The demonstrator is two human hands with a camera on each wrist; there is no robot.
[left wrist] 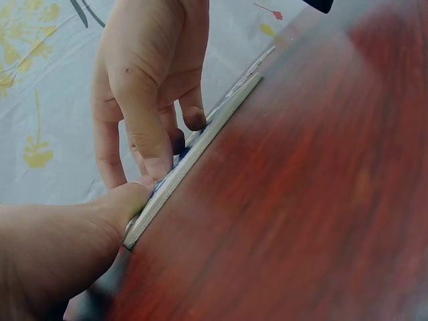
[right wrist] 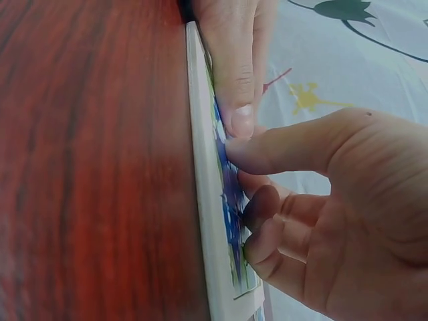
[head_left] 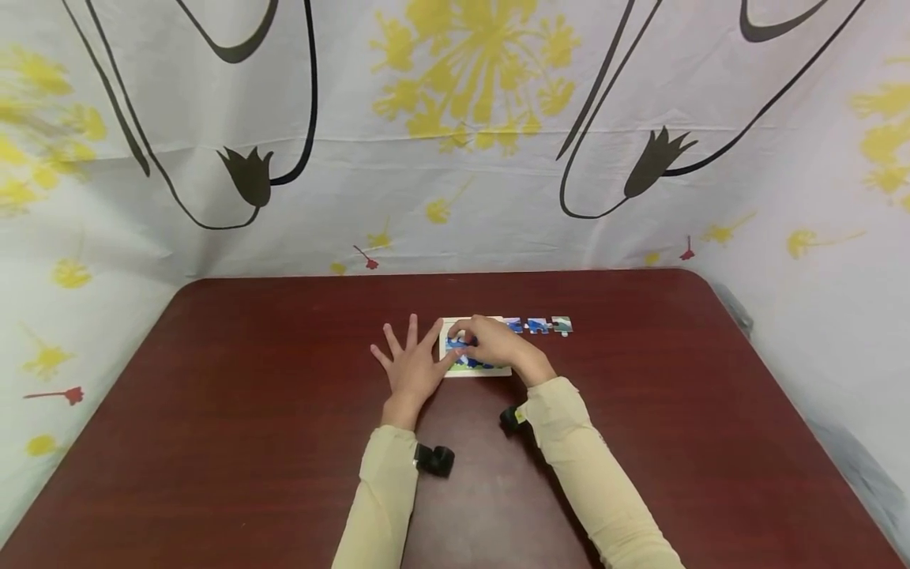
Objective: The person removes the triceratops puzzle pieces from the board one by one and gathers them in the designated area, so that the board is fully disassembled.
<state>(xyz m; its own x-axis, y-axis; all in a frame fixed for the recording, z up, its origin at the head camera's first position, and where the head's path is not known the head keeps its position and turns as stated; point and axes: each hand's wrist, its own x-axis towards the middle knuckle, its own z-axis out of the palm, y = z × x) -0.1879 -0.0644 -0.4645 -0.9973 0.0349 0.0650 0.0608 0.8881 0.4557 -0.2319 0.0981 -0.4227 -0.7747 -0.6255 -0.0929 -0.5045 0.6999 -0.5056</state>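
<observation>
A small jigsaw puzzle (head_left: 455, 345) with blue, white and green pieces lies in a pale framed tray (head_left: 490, 374) near the table's far side. My left hand (head_left: 415, 371) spreads its fingers on the table at the tray's left, and its thumb (left wrist: 130, 200) presses on the tray's left part. Over the puzzle, my right hand (head_left: 498, 345) comes in from the right with bent fingers, its thumb (right wrist: 267, 150) close beside the left thumb. Its fingertips (right wrist: 262, 244) touch the blue pieces. I cannot tell whether a piece is pinched there. Part of the picture is hidden beneath this hand.
Right of the tray, loose puzzle pieces lie in a row, among them a blue one (head_left: 537, 325) and a greenish one (head_left: 562, 325). The dark red wooden table (head_left: 284, 442) meets a white patterned cloth (head_left: 455, 205) at the back. Small black cameras sit at both wrists.
</observation>
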